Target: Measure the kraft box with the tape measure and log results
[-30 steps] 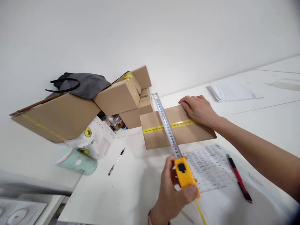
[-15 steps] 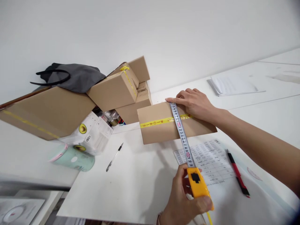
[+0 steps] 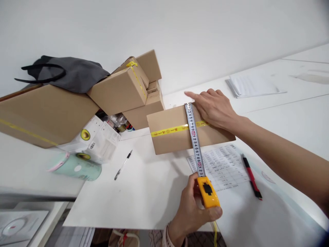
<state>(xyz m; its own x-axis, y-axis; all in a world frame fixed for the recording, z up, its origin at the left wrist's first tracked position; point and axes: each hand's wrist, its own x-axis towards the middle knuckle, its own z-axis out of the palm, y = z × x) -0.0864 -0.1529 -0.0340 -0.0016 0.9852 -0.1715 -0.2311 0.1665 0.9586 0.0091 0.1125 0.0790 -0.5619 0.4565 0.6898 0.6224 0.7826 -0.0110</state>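
Observation:
A brown cardboard box (image 3: 171,144) with yellow printed tape is in the middle of the desk. Across its taped face lies the metal blade of a tape measure (image 3: 209,195), which runs beyond the near edge. My left hand (image 3: 189,209), low in the view, is closed around the yellow case. My right hand (image 3: 216,108) grips the far right part of the box, its forefinger stretched out past the blade's hooked end and apart from it. Its other fingertips are hidden behind the far edge. Below the box lies a printed sheet (image 3: 226,171).
Several cardboard boxes (image 3: 120,92) are stacked at left, with a grey bag (image 3: 74,73) on top. Nearby stand an avocado-printed carton (image 3: 102,140) and a mint-green container (image 3: 79,168). A black-capped pen (image 3: 123,164), a red pen (image 3: 252,176) and papers (image 3: 252,85) lie on the desk.
My right forefinger has lifted off the blade's end and now points beyond the box edge. The view has shifted slightly; the left hand still holds the tape measure.

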